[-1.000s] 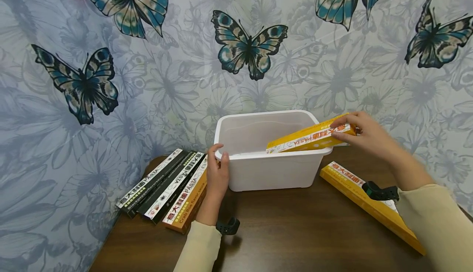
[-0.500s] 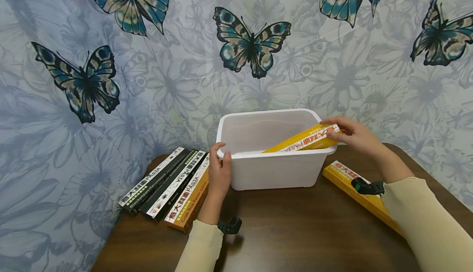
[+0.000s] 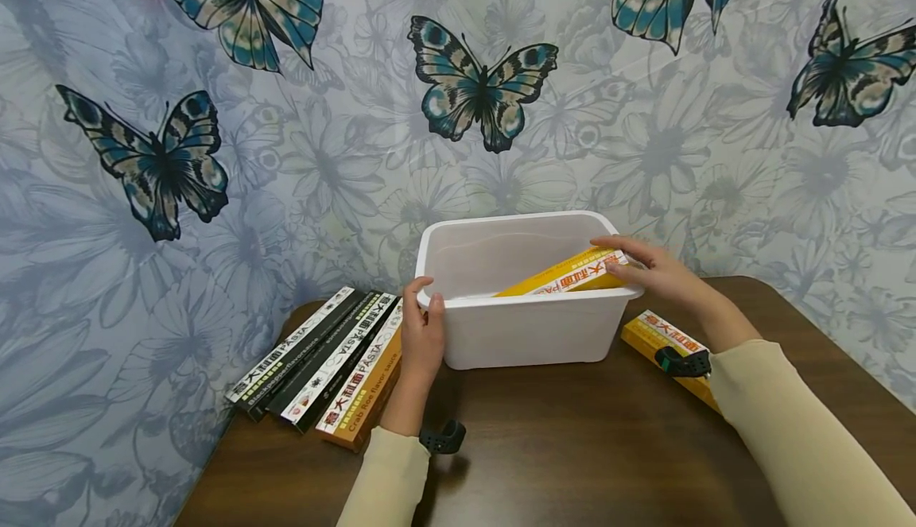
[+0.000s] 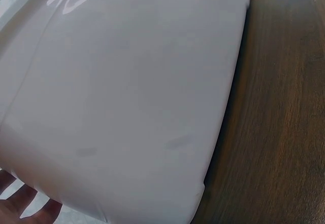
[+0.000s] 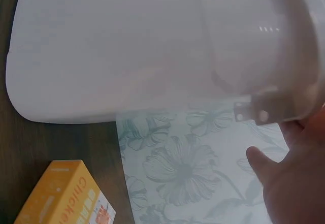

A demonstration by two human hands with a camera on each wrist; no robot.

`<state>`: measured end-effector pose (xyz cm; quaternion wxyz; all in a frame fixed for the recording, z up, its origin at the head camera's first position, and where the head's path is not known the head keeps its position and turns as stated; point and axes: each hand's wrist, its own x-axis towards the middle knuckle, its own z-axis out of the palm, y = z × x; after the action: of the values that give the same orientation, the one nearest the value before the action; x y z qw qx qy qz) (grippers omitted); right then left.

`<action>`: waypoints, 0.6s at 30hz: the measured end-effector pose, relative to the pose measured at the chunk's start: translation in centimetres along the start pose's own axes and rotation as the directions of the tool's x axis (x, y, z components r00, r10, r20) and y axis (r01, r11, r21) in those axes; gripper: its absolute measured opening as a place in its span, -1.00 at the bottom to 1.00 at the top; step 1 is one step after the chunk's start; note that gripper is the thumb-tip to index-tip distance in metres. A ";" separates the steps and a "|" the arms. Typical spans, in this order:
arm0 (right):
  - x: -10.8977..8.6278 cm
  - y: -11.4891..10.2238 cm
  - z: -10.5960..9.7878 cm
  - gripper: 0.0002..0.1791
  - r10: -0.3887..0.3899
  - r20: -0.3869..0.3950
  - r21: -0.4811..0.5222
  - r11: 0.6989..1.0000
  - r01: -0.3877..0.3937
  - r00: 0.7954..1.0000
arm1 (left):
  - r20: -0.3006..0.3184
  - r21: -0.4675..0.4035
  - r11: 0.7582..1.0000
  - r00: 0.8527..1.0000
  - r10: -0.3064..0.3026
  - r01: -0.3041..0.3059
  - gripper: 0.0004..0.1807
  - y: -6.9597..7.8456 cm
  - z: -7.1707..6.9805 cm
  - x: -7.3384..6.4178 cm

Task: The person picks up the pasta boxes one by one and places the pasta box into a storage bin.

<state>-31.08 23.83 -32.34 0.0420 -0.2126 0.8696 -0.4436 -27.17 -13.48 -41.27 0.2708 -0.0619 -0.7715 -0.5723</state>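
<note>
A white plastic bin (image 3: 533, 335) stands on the brown table. At its left end my left hand (image 3: 422, 338) grips the rim, thumb on the front side; its fingertips also show in the left wrist view. My right hand (image 3: 660, 277) reaches over the right rim and holds the right end of a yellow pasta box (image 3: 565, 274). That box slants down into the bin, its lower left end hidden behind the front wall. In the right wrist view, the bin's side (image 5: 127, 51) hides the held box, and part of my right hand (image 5: 299, 176) is visible.
Left of the bin lie two black pasta boxes (image 3: 293, 348) (image 3: 339, 360) and an orange crab roe sauce box (image 3: 365, 388), side by side. Another yellow pasta box (image 3: 665, 344) lies on the table (image 3: 572, 439) under my right forearm. A butterfly-patterned wall covering (image 3: 358, 145) rises behind.
My right hand has moved left and slightly down, carrying the yellow pasta box further into the bin. My left hand stays on the bin's rim.
</note>
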 end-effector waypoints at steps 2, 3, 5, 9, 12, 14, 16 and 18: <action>0.1 0.0 0.3 -0.34 0.020 0.032 0.014 1.000 -0.020 0.999 | 0.005 -0.001 1.000 1.000 0.001 -0.001 -0.55 0.0 0.0 0.0; 0.1 -0.1 0.4 -0.32 0.034 0.048 0.034 0.999 -0.035 0.998 | 0.007 -0.003 1.000 1.000 0.001 -0.001 -0.55 0.0 0.0 0.0; 0.1 -0.1 0.5 -0.29 0.039 0.064 0.050 0.998 -0.043 0.997 | 0.008 -0.007 1.000 1.000 0.002 -0.002 -0.55 0.0 0.0 0.1; 0.0 -0.1 0.5 -0.30 0.026 0.057 -0.006 1.000 -0.026 0.998 | -0.003 -0.006 1.000 1.000 0.006 -0.006 -0.55 -0.1 0.0 0.0; 0.0 -0.1 0.6 -0.33 0.003 0.044 -0.094 0.996 0.001 0.999 | -0.011 -0.017 1.000 1.000 0.004 -0.004 -0.55 0.4 0.1 -0.1; -0.1 0.0 0.6 -0.36 -0.013 0.042 -0.120 0.993 0.018 0.999 | -0.012 -0.017 1.000 1.000 0.003 -0.004 -0.55 0.4 0.1 -0.1; -0.1 0.1 0.7 -0.39 -0.032 0.033 -0.135 0.990 0.036 0.999 | -0.008 -0.018 1.000 1.000 -0.005 0.005 -0.54 0.4 0.1 -0.1; -0.1 0.2 0.8 -0.42 -0.040 0.022 -0.127 0.991 0.042 0.999 | -0.005 -0.008 1.000 1.000 -0.004 0.004 -0.54 0.0 0.1 -0.1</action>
<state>-30.84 23.40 -33.01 0.0278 -0.2370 0.8911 -0.3860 -27.13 -13.38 -41.29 0.2714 -0.0598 -0.7685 -0.5763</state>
